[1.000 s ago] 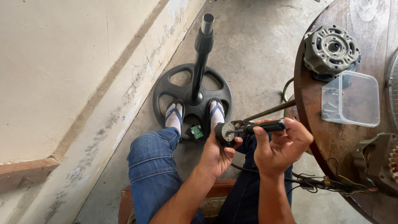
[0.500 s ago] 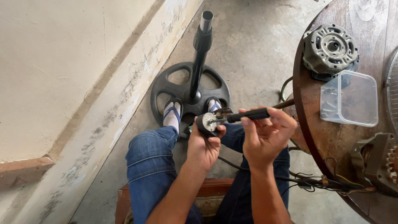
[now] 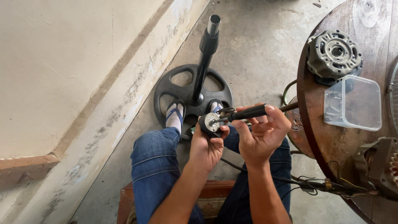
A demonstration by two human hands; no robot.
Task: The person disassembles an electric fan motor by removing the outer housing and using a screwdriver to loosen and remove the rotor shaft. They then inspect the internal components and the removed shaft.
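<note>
Above the knees, left hand (image 3: 209,145) grips a round part (image 3: 210,123); right hand (image 3: 260,135) clasps a screwdriver (image 3: 248,113).

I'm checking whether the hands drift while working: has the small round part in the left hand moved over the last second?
Yes. The small round part moved left, from beside the fan stand base rim to in front of it.

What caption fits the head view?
Left hand holds a small round part; right hand sets a black-handled tool to it.
</note>
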